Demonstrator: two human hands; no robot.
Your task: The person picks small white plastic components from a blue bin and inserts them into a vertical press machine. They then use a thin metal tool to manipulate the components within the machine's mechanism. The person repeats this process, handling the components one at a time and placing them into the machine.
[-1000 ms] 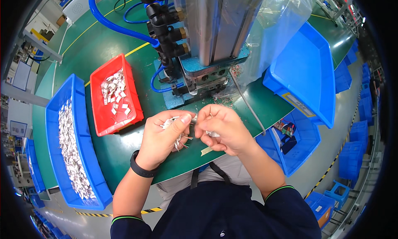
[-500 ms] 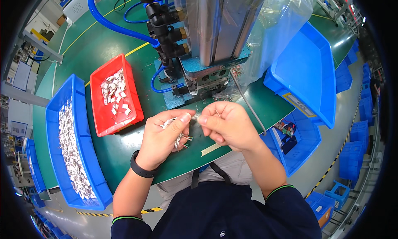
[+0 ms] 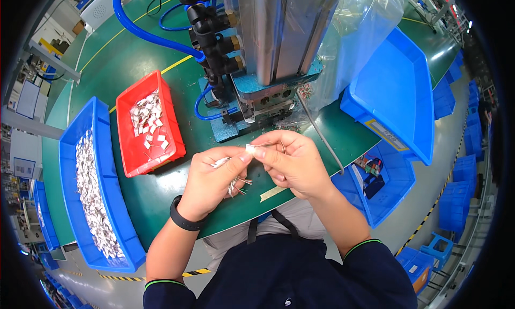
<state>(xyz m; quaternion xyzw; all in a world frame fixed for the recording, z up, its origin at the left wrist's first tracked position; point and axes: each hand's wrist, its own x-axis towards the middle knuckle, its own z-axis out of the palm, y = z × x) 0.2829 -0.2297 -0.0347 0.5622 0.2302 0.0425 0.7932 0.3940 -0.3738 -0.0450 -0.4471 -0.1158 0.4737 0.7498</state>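
Observation:
Both my hands meet over the green table in front of the press-like machine point(image 3: 272, 94). A small white square part with thin wire leads point(image 3: 250, 148) sits between my fingertips. My right hand point(image 3: 300, 167) is closed, pinching this part with thumb and forefinger. My left hand point(image 3: 209, 175) is closed round a bunch of similar white wired parts point(image 3: 221, 162), their leads poking out below the palm. Its thumb and forefinger tips touch the single part's other side. A dark band circles my left wrist.
Left of my hands stand a red bin point(image 3: 174, 132) and a long blue bin point(image 3: 109, 169), both holding many white parts. A blue tray point(image 3: 394, 89) leans at the right above another blue bin point(image 3: 394, 196). A metal rod point(image 3: 321, 132) slants beside the machine. Blue air hoses point(image 3: 147, 35) run to it.
The single white part now shows plainly between my fingertips, its leads pointing right. My right fingers have shifted slightly left, closer to the left thumb. The bunch stays in my left hand.

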